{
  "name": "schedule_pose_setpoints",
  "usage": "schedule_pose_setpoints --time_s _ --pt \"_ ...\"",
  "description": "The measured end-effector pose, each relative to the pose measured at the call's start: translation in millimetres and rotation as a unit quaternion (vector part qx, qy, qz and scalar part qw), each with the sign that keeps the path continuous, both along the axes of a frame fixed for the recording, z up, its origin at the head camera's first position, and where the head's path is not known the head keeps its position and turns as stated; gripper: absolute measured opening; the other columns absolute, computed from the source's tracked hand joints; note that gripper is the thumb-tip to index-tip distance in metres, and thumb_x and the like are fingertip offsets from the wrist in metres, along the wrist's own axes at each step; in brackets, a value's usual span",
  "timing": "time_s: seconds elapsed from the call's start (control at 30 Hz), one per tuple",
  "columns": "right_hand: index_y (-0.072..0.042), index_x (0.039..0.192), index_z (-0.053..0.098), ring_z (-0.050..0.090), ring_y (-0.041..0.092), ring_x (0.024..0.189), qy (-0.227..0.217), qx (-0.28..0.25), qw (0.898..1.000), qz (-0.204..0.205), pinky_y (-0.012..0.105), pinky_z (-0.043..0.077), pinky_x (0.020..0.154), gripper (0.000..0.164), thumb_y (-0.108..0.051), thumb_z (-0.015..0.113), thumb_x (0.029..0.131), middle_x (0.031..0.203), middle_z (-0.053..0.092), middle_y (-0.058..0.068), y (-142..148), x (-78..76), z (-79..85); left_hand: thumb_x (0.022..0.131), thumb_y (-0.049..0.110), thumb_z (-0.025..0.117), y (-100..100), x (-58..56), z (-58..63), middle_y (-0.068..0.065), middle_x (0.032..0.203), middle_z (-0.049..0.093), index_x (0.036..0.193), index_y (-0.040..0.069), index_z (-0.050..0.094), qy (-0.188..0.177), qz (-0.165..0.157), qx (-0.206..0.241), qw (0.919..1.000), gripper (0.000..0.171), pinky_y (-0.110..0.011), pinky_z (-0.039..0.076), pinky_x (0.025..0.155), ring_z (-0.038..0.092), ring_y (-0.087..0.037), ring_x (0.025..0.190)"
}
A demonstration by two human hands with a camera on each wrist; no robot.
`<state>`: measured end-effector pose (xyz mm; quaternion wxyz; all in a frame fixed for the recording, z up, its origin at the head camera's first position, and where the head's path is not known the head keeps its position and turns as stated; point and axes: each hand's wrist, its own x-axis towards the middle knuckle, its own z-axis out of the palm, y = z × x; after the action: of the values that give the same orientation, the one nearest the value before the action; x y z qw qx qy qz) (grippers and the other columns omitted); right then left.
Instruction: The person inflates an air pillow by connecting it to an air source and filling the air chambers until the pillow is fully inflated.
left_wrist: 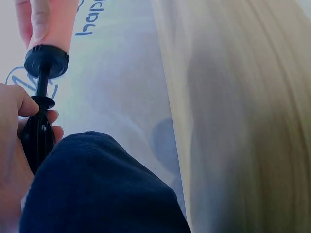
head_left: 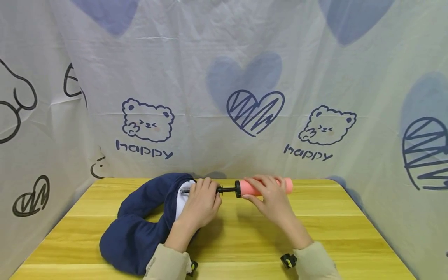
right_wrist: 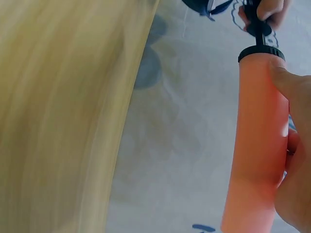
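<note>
Two hands grip one hand pump [right_wrist: 257, 141], and the reference point for all positions below is the navy U-shaped pillow [head_left: 131, 231]. The pump lies crosswise to the right of the pillow, raised above the table [head_left: 315, 221], with its narrow end directed at the pillow.

Left hand [head_left: 202, 202]: placed at the pillow's right edge, thumb and fingers curled around the black end piece [left_wrist: 38, 141]. This grip appears intended to steady the end piece beside the white lining [head_left: 180, 204], which shows at an opening in the pillow's right side. A thin tip [head_left: 185, 191] projects from the hand into that opening (whether it is seated in a valve cannot be told).

Right hand [head_left: 271, 198]: farther right of the pillow, wrapped around the pink barrel, thumb near the black collar [head_left: 238, 189]. Holding the barrel separately from the end piece probably allows one part to slide against the other; the black rod [head_left: 229, 189] is exposed between them.

The pillow rests on the table, its two rounded arms facing away from the pump, presumably so that the opening faces the tip. Behind the pillow hangs a printed cloth [head_left: 196, 85].
</note>
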<state>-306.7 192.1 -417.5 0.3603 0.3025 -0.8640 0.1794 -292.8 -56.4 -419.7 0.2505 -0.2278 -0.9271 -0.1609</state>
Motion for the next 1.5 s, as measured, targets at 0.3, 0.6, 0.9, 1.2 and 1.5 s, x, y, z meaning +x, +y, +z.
schedule_pose_setpoints --time_s 0.3,0.6,0.9,1.2,1.5 --pt "-0.016 0.135 0.070 0.058 0.034 0.121 -0.042 -0.008 0.999 -0.009 0.062 0.026 0.108 0.054 -0.032 0.085 0.085 0.127 0.066 0.009 26 -7.8 5.8 0.103 0.017 0.053 -17 -5.1 4.7 -0.009 0.113 0.056 0.122 0.004 0.064 -0.031 0.012 0.019 0.9993 0.025 -0.044 0.034 0.087 0.044 -0.028 0.101" --pt "-0.013 0.134 0.070 0.058 0.035 0.122 -0.046 -0.027 0.999 -0.010 0.062 0.023 0.109 0.054 -0.026 0.087 0.085 0.127 0.066 0.010 42 -9.0 9.5 0.100 0.015 0.054 -27 -6.7 8.8 -0.009 0.110 0.057 0.116 0.003 0.065 -0.027 0.019 0.037 0.9987 0.023 -0.045 0.034 0.087 0.045 -0.030 0.102" --pt "-0.014 0.132 0.071 0.060 0.034 0.118 -0.024 -0.002 1.000 0.000 0.063 0.030 0.104 0.053 -0.034 0.086 0.085 0.123 0.068 0.009 13 -1.2 5.3 0.103 0.016 0.050 -7 -1.4 4.3 -0.009 0.110 0.056 0.116 0.004 0.064 -0.028 -0.010 0.014 0.9995 0.022 -0.044 0.033 0.085 0.044 -0.029 0.101" --pt "-0.009 0.125 0.074 0.063 0.035 0.110 0.019 -0.010 1.000 0.009 0.064 0.035 0.096 0.052 -0.033 0.088 0.081 0.117 0.070 0.011 -16 6.0 -3.1 0.102 0.017 0.052 8 3.1 2.0 -0.010 0.112 0.058 0.116 0.003 0.064 -0.030 -0.007 -0.002 0.9995 0.023 -0.045 0.036 0.087 0.047 -0.030 0.105" --pt "-0.010 0.122 0.075 0.063 0.034 0.109 0.030 -0.010 0.999 0.012 0.064 0.036 0.095 0.051 -0.036 0.088 0.080 0.115 0.070 0.012 -23 8.3 -6.0 0.103 0.018 0.051 15 6.1 -0.3 -0.012 0.115 0.058 0.118 0.002 0.064 -0.027 -0.010 -0.016 0.9994 0.025 -0.044 0.037 0.086 0.048 -0.031 0.105"
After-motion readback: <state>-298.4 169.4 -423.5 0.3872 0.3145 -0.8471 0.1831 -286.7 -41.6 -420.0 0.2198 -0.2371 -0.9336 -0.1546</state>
